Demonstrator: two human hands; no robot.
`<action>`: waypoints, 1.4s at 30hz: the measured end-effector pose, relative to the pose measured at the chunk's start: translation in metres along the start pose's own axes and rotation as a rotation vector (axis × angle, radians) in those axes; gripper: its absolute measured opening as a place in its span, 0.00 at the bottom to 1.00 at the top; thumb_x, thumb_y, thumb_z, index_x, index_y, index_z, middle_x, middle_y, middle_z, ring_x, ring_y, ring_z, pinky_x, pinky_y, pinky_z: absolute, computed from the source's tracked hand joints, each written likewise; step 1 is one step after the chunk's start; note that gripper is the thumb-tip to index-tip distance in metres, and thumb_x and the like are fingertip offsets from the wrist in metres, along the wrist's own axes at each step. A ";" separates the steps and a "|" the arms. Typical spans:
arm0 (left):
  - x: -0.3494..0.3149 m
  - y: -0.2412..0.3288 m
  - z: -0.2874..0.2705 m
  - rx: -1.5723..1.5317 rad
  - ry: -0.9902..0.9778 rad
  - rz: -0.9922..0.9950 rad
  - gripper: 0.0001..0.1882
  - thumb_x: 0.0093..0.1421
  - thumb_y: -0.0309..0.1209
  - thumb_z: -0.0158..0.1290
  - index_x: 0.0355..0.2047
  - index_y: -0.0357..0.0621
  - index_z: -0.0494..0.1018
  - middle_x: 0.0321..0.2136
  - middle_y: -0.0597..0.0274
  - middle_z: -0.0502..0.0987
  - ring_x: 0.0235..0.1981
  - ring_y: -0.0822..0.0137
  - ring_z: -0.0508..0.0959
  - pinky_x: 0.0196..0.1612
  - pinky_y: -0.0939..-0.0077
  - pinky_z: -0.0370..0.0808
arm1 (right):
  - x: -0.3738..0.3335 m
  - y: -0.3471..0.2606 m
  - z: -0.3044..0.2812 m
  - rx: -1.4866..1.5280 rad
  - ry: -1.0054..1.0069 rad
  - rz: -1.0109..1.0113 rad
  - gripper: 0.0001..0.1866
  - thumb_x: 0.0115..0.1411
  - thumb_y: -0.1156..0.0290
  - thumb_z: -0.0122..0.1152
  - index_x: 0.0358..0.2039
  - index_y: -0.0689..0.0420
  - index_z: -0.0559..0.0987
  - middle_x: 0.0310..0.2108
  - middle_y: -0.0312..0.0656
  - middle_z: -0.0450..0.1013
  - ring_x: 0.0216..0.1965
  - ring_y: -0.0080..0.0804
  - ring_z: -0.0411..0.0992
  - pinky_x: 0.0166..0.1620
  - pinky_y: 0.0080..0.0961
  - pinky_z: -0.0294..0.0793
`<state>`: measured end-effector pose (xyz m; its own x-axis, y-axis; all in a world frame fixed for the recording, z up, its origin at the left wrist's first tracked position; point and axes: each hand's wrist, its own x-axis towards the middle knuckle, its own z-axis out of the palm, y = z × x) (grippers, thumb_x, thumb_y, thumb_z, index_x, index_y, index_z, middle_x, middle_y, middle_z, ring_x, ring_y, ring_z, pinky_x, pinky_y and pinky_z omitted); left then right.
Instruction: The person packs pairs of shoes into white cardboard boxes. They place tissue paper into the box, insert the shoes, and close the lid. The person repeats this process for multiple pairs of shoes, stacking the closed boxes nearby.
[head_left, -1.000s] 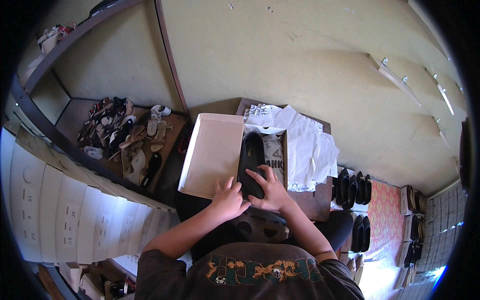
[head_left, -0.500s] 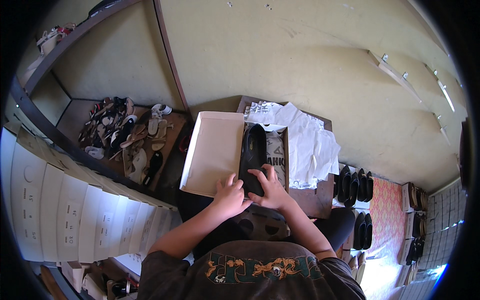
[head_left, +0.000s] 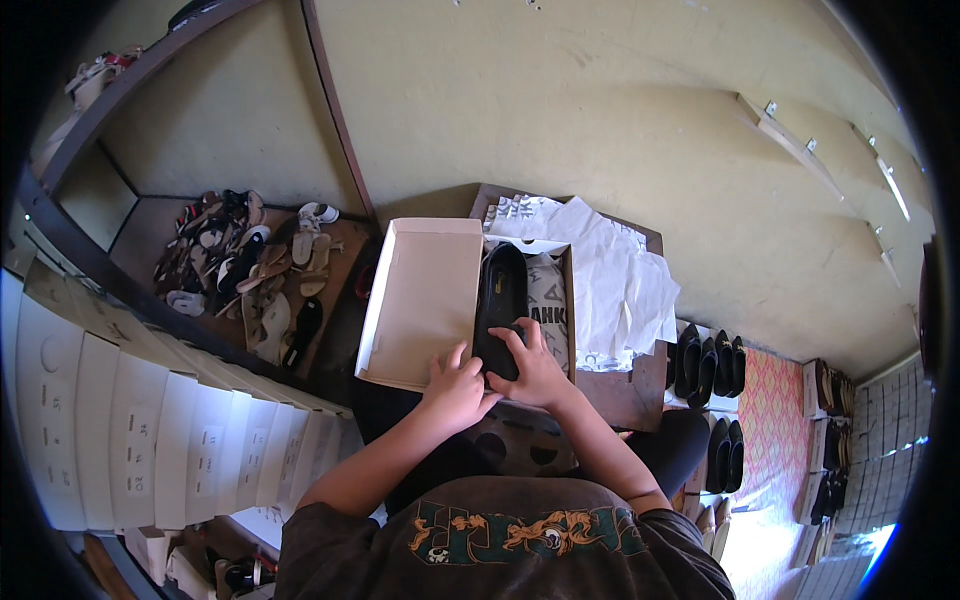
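Observation:
A shoe box (head_left: 570,310) stands before me with its plain lid (head_left: 424,300) folded open to the left. Along the left side of the box lies a black slip-on shoe (head_left: 503,285), its opening away from me. Printed tissue paper (head_left: 546,287) fills the space to the right of the shoe. My right hand (head_left: 536,375) is curled over the near end of the shoe, thumb and fingers on it. My left hand (head_left: 456,394) grips the near edge where lid and box meet, fingers bent inward. Its fingertips are partly hidden.
Loose white wrapping paper (head_left: 605,270) covers the right of the small table (head_left: 655,385). Stacked white boxes (head_left: 140,430) rise at my left, below a shelf of piled sandals (head_left: 225,245). Pairs of black shoes (head_left: 707,370) stand on boxes at the right, beside a red patterned mat (head_left: 775,420).
The view has shifted slightly, so box and hands sit a little further left. My right hand still rests on the shoe and my left on the box edge.

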<state>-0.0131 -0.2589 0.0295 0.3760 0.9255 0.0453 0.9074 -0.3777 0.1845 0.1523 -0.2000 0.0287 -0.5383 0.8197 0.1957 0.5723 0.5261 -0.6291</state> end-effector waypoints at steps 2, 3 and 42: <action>0.000 0.001 0.002 0.002 0.002 0.001 0.21 0.52 0.46 0.53 0.30 0.38 0.77 0.39 0.56 0.71 0.56 0.49 0.59 0.47 0.41 0.60 | 0.000 0.005 0.003 0.032 0.022 -0.023 0.35 0.42 0.59 0.65 0.53 0.51 0.64 0.50 0.58 0.52 0.51 0.61 0.58 0.54 0.44 0.63; -0.001 0.001 0.003 0.003 0.002 0.002 0.21 0.52 0.46 0.53 0.30 0.38 0.77 0.39 0.56 0.71 0.56 0.49 0.59 0.47 0.41 0.60 | -0.001 0.007 0.005 0.049 0.033 -0.034 0.35 0.42 0.59 0.65 0.52 0.51 0.64 0.50 0.58 0.52 0.51 0.61 0.59 0.54 0.44 0.63; -0.002 -0.003 0.008 -0.017 0.046 -0.003 0.20 0.52 0.46 0.53 0.30 0.40 0.77 0.40 0.53 0.71 0.55 0.47 0.60 0.49 0.43 0.60 | 0.003 -0.011 -0.008 0.013 0.093 0.005 0.37 0.37 0.60 0.67 0.52 0.49 0.68 0.42 0.53 0.59 0.42 0.53 0.66 0.46 0.41 0.68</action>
<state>-0.0153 -0.2600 0.0214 0.3639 0.9271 0.0896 0.9049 -0.3747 0.2018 0.1490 -0.2012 0.0424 -0.4751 0.8403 0.2610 0.5665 0.5191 -0.6400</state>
